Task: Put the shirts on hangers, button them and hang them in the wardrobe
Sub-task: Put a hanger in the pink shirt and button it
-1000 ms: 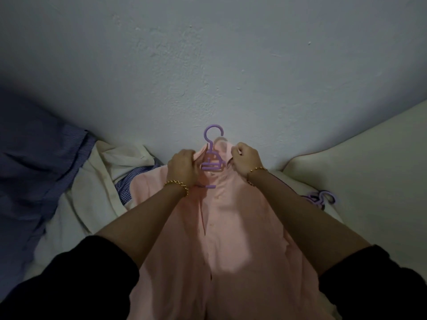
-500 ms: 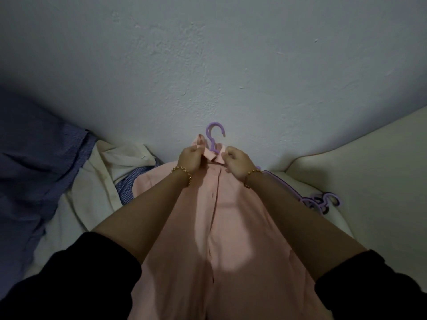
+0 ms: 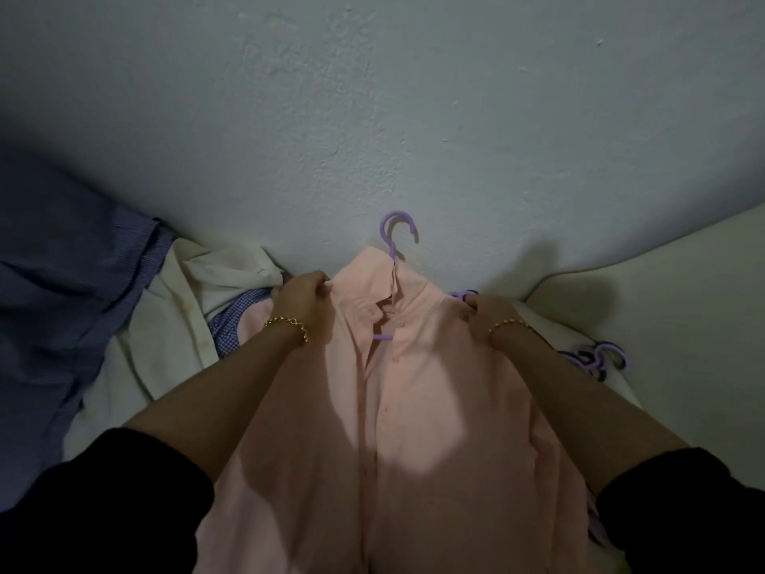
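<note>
Pink shirt (image 3: 414, 408): spread front-up on bed, top buttons undone; purple hanger (image 3: 393, 238) inside collar, hook protruding toward wall; left hand (image 3: 300, 298) and right hand (image 3: 484, 314), fingers closed on the shoulders; spare hangers (image 3: 596, 356) at right

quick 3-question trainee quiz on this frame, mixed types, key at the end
1. True or false: the pink shirt is already on the purple hanger.
2. Where does each hand grip? A) both at the collar B) left hand and right hand at the shoulders C) both at the hem
3. What lies by the right forearm, on the white surface?

Key: 1. True; the hook sticks out above the collar. 2. B. 3. Spare purple hangers.
</note>
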